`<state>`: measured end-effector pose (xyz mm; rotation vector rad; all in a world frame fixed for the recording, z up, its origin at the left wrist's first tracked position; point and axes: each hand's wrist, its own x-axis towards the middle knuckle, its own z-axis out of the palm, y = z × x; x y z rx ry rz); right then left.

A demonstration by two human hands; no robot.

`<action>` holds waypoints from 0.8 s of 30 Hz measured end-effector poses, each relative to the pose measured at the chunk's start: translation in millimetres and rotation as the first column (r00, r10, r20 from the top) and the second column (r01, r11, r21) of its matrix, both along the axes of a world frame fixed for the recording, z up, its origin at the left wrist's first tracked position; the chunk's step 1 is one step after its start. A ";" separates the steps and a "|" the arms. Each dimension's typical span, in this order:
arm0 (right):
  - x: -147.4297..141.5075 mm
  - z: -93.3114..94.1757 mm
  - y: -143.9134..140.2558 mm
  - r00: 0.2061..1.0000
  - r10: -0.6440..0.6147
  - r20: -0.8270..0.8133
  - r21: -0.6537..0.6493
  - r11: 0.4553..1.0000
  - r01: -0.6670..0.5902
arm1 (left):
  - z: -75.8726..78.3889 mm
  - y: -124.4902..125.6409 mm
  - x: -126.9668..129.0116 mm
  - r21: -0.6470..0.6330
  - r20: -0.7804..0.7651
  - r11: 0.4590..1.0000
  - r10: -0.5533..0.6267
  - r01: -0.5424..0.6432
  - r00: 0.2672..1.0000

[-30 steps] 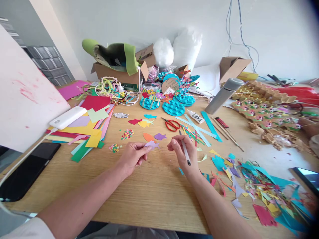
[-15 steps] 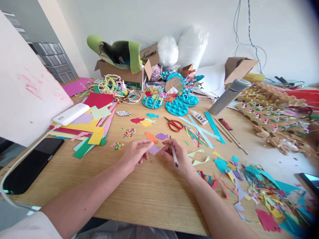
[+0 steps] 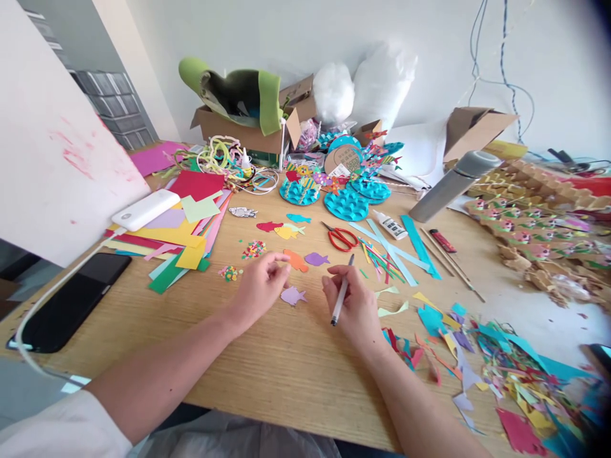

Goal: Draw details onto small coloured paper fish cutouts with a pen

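A small lilac paper fish (image 3: pixel 293 296) lies flat on the wooden table (image 3: pixel 286 375) between my hands. My left hand (image 3: pixel 260 285) hovers just left of it with fingers loosely curled and nothing in them. My right hand (image 3: pixel 352 302) rests on the table to the right of the fish and grips a white pen (image 3: pixel 342 299), tip pointing down toward me. Just beyond my hands lie an orange paper fish (image 3: pixel 296 260) and a purple paper fish (image 3: pixel 316 259).
Red scissors (image 3: pixel 340 236), a glue bottle (image 3: pixel 390 224) and blue paper strips lie past my hands. A stack of coloured paper (image 3: pixel 181 238) with a white power bank (image 3: pixel 146 209) sits left, a black phone (image 3: pixel 71 302) nearer. Paper scraps (image 3: pixel 491 362) cover the right.
My left hand has let go of the lilac fish, which now lies on the table. Both hands have lowered and my right hand turned the pen downward.
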<state>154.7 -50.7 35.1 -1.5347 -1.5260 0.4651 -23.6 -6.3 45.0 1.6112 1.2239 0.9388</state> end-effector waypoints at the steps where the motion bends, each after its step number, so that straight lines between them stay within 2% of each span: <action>1: 0.8 -0.1 -0.3 0.998 -0.015 -0.055 0.014 1.000 0.016 | 3.6 -9.0 1.7 0.040 -0.041 0.998 -0.051 0.053 0.998; 3: 1.6 -1.2 -1.1 0.985 -0.019 -0.170 0.023 0.999 0.023 | 9.9 -31.5 6.4 0.136 -0.155 0.974 -0.162 0.183 0.975; 4: 1.6 -1.8 -1.6 0.975 -0.014 -0.223 0.028 0.999 0.021 | 12.1 -43.5 8.9 0.286 -0.383 0.897 -0.214 0.335 0.899; 5: 1.3 -2.4 -2.0 0.964 -0.004 -0.266 0.038 0.999 0.015 | 13.3 -54.9 11.2 0.372 -0.586 0.803 -0.187 0.466 0.789; 6: 0.7 -2.7 -2.3 0.953 0.007 -0.302 0.052 0.999 0.009 | 13.7 -64.8 13.0 0.432 -0.712 0.712 -0.108 0.554 0.694; 7: 0.1 -2.9 -2.6 0.944 0.018 -0.331 0.066 0.998 0.005 | 13.2 -72.6 14.0 0.452 -0.786 0.644 -0.039 0.617 0.617; 9: -1.2 -2.7 -3.0 0.928 0.032 -0.371 0.089 0.996 0.001 | 10.3 -81.2 13.4 0.450 -0.854 0.580 0.057 0.679 0.517; 11: -2.3 -2.3 -3.0 0.914 0.041 -0.404 0.088 0.996 -0.005 | 6.1 -82.0 9.6 0.430 -0.880 0.578 0.096 0.693 0.466; 13: -3.1 -2.3 -2.6 0.896 0.061 -0.440 0.071 0.997 -0.034 | 1.5 -78.7 4.4 0.420 -0.886 0.600 0.109 0.681 0.451; 16: -4.5 -3.1 -1.9 0.877 0.102 -0.470 0.051 0.995 -0.088 | -5.1 -73.8 -1.9 0.420 -0.883 0.629 0.117 0.654 0.455; 19: -7.8 -2.9 -2.2 0.885 0.101 -0.455 0.010 0.994 -0.108 | -10.6 -72.5 -4.7 0.426 -0.876 0.632 0.110 0.648 0.470; 24: -18.8 6.5 -1.7 0.847 0.115 -0.520 -0.158 0.961 -0.228 | -16.0 -73.3 -6.6 0.412 -0.874 0.623 0.065 0.665 0.481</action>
